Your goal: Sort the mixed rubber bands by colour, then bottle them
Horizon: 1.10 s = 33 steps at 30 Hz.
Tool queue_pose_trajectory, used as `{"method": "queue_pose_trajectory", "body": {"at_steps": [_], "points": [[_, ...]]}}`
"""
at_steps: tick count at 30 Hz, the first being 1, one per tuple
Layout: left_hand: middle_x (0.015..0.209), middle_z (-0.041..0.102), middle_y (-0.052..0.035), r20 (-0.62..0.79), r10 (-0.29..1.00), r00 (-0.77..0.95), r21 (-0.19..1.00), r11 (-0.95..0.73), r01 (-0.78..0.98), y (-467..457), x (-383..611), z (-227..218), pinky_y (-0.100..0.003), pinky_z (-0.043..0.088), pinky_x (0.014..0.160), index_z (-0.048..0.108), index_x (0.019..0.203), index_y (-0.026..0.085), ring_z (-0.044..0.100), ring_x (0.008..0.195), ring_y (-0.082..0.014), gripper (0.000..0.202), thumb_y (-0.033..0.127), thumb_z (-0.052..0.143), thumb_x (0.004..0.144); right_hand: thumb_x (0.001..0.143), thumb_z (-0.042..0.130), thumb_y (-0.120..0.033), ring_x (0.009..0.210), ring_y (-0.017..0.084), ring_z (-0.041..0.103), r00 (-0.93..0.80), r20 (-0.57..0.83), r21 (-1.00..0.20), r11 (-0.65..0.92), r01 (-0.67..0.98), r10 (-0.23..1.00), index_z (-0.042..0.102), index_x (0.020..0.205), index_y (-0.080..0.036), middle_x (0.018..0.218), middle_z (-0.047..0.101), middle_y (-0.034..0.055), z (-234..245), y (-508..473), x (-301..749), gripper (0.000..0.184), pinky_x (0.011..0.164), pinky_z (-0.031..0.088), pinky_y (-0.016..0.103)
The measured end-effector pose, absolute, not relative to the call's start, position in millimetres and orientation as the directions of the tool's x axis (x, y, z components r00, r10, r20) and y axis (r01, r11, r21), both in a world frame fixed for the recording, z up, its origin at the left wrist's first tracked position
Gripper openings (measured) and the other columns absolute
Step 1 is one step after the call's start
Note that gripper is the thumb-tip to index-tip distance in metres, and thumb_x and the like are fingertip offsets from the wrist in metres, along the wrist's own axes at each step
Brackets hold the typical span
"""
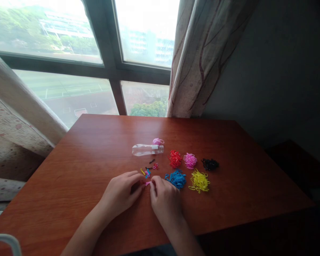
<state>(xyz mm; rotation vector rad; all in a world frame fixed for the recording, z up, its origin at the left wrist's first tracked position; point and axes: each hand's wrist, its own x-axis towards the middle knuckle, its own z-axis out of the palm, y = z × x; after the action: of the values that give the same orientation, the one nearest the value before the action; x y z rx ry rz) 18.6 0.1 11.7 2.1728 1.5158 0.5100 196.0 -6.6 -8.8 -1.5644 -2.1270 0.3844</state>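
A small pink rubber band stretches between the fingertips of my two hands, just above the table or on it. My left hand pinches its left end. The other end is in the closed fingers of my right hand. Right beyond my fingertips lie a few loose bands, among them a yellow one, blue and pink ones, and a red-and-pink one. A pile of blue rubber bands sits against my right hand, which partly hides it.
Further piles are red, pink, black and yellow. A clear plastic bottle lies on its side behind, with a pink cap-like piece. The wooden table meets a window and curtains.
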Motion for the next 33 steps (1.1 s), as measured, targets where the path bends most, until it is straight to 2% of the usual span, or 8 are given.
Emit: {"method": "queue_pose_trajectory", "body": {"at_steps": [7,14,20,24,33], "points": [[0.092,0.070,-0.0009,0.062,0.950,0.307,0.558,-0.288,0.778,3,18,11,-0.023,0.047,0.072,0.068,0.094,0.026,0.066,0.085,-0.0168,0.016,0.023,0.052,0.091,0.094,0.056,-0.013,0.071,0.017,0.065,-0.255,0.220,-0.478,0.332,0.813,0.942,0.058,0.084,-0.022,0.074,0.067,-0.0011,-6,-8,197,0.013,0.062,0.033,0.025],[0.092,0.070,-0.0012,0.054,0.954,0.295,0.598,-0.267,0.756,3,16,14,-0.024,0.048,0.074,0.066,0.093,0.024,0.066,0.085,-0.0166,0.015,0.022,0.051,0.091,0.096,0.052,-0.015,0.070,0.017,0.064,-0.247,0.257,-0.532,0.351,0.770,0.934,0.059,0.086,-0.022,0.075,0.067,-0.0002,-7,-14,201,0.014,0.063,0.034,0.025],[0.092,0.070,-0.0016,0.040,0.958,0.284,0.627,-0.245,0.739,4,15,14,-0.025,0.048,0.074,0.066,0.091,0.023,0.065,0.083,-0.0159,0.016,0.024,0.050,0.092,0.099,0.045,-0.019,0.066,0.017,0.063,-0.171,0.306,-0.574,0.325,0.752,0.936,0.060,0.084,-0.022,0.072,0.065,-0.0003,-6,-23,209,0.021,0.062,0.034,0.026],[0.094,0.071,-0.0016,0.033,0.958,0.286,0.612,-0.246,0.752,4,15,12,-0.025,0.048,0.075,0.066,0.092,0.023,0.066,0.085,-0.0160,0.017,0.027,0.049,0.094,0.098,0.046,-0.022,0.062,0.015,0.062,-0.115,0.360,-0.590,0.322,0.740,0.926,0.063,0.086,-0.022,0.071,0.066,-0.0011,3,-17,228,0.021,0.061,0.034,0.025],[0.095,0.071,-0.0002,0.046,0.958,0.284,0.536,-0.263,0.802,3,18,12,-0.025,0.048,0.073,0.065,0.093,0.026,0.067,0.087,-0.0174,0.016,0.028,0.049,0.094,0.095,0.050,-0.036,0.057,0.017,0.059,0.097,0.424,-0.431,0.106,0.896,0.900,0.069,0.086,-0.021,0.062,0.064,0.0012,16,44,308,0.025,0.056,0.033,0.026]]}}
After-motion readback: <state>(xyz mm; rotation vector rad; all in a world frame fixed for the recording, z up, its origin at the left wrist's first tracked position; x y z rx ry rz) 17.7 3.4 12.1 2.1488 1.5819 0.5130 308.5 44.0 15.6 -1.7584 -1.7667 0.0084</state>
